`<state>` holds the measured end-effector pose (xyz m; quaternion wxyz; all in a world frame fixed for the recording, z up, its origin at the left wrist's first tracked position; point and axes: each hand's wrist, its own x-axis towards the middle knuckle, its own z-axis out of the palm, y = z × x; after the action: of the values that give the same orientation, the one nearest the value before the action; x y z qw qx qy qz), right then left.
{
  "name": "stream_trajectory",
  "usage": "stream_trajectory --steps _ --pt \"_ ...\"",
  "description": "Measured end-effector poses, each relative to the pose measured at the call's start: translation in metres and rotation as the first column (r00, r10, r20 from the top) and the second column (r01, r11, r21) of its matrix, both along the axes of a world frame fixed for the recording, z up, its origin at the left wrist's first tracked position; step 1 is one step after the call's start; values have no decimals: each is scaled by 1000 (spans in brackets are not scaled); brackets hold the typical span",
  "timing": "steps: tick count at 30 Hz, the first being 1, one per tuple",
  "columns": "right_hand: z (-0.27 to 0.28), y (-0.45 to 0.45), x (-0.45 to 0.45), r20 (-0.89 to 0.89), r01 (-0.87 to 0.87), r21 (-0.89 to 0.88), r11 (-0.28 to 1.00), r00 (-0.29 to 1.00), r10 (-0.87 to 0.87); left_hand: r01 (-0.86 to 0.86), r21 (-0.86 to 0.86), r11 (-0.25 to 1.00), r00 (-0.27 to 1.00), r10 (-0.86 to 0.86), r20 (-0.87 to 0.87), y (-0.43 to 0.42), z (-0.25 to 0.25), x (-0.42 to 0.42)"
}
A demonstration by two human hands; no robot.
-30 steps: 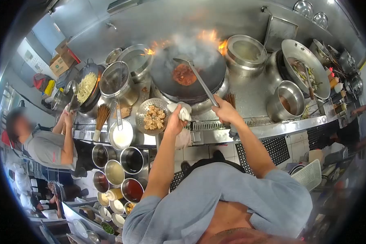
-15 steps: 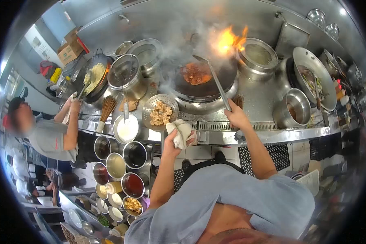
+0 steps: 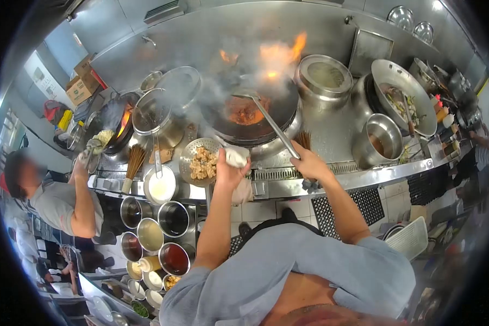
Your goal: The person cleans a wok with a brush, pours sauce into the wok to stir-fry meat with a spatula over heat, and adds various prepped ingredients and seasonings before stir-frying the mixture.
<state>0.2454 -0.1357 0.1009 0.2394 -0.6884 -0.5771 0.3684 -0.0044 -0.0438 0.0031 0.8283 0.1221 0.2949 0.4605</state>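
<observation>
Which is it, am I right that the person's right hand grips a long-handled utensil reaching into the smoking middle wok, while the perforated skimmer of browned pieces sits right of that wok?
The skimmer of browned pieces sits left of the wok, as the head view shows. The right hand does grip the utensil.

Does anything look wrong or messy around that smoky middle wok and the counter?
Tall flames leap behind the middle wok, startling to see, though possibly normal for cooking this hot. Small green scraps lie on the counter beside the steel pot, looking like spilled food.
</observation>
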Motion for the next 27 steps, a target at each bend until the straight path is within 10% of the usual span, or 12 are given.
stream_trajectory --steps 7,9,10,12,23,25,26,27 --pt "12 -19 21 -43 -87 -58 995 995 85 38 32 999 948 -25 -318 109 -67 45" --pt "43 -34 25 -68 -105 -93 990 993 99 215 687 694 705 377 -601 135 -172 39" --pt "56 -37 32 -12 -173 -156 972 985 173 -8 54 999 943 26 -333 61 -36 52" --pt "76 -25 41 63 -230 -210 950 967 248 78 -39 996 962 -85 -258 49 -15 54" --pt "53 13 21 385 -177 -139 974 897 217 -24 -79 997 938 -5 -348 -3 -18 59" --pt "61 13 35 277 -266 -287 920 897 345 52 -24 998 963 -56 -263 24 -34 52" --pt "56 20 36 274 -271 -298 915 894 354 230 495 838 735 184 -653 27 -30 49" --pt "52 25 38 259 -277 -299 913 897 357 81 277 958 871 67 -486 38 -16 50"
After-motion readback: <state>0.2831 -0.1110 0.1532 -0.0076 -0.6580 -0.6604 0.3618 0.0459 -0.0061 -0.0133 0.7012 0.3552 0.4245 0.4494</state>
